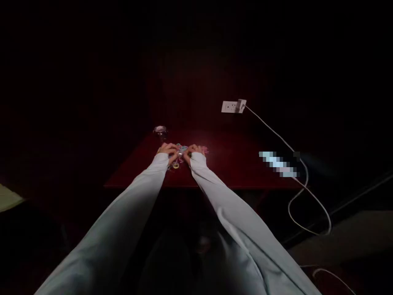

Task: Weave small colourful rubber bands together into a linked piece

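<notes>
On the dark red table, my left hand and my right hand are close together with fingers curled inward. Between their fingertips is something small and whitish, too small and dim to name. Around and under the hands lies a pile of thin colourful loops that look like hair ties, in teal, pink and purple. A yellowish ring lies at the near side of the pile. Some pink strands show beyond my right hand. Part of the pile is hidden by the hands.
A clear container with a pale top stands behind my left hand. A white outlet with a plug sits at the back, its white cable running down the right side. A bright pixelated device lies at the table's right. The table's front edge is near.
</notes>
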The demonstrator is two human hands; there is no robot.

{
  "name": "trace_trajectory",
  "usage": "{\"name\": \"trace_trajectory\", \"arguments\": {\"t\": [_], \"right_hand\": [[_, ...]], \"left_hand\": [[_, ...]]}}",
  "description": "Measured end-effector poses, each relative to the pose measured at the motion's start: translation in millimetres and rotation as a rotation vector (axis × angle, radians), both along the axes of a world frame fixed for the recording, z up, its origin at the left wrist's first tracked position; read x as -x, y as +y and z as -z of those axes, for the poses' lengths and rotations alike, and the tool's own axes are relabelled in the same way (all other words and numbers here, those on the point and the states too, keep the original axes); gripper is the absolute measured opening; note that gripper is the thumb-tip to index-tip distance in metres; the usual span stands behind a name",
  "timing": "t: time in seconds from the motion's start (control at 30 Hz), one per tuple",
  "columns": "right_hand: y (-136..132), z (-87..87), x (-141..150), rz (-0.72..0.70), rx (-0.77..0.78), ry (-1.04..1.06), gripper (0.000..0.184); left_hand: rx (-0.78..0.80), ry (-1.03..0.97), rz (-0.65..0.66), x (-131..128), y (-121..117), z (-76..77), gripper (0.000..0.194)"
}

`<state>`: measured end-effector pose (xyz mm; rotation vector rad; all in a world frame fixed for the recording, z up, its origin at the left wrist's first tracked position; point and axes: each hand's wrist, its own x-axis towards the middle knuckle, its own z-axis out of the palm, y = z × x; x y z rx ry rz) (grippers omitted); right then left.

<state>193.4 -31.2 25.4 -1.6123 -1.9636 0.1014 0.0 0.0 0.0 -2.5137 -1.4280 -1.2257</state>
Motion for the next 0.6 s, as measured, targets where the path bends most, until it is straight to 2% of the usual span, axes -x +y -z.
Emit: {"name": "trace_trajectory", "arguments": {"t": [0.43,0.6], "right_hand": [[-10,-5.1,-16,0.049,-0.078,0.063,0.019],[-4,-4.0,-24,0.146,-0.11,0.031,0.02]], "left_hand": [[-0.018,-0.043,-0.078,-1,-3,-0.9,0.021],[-0.01,-0.064,-0.106,0,-4,-2.1,0.022]]}}
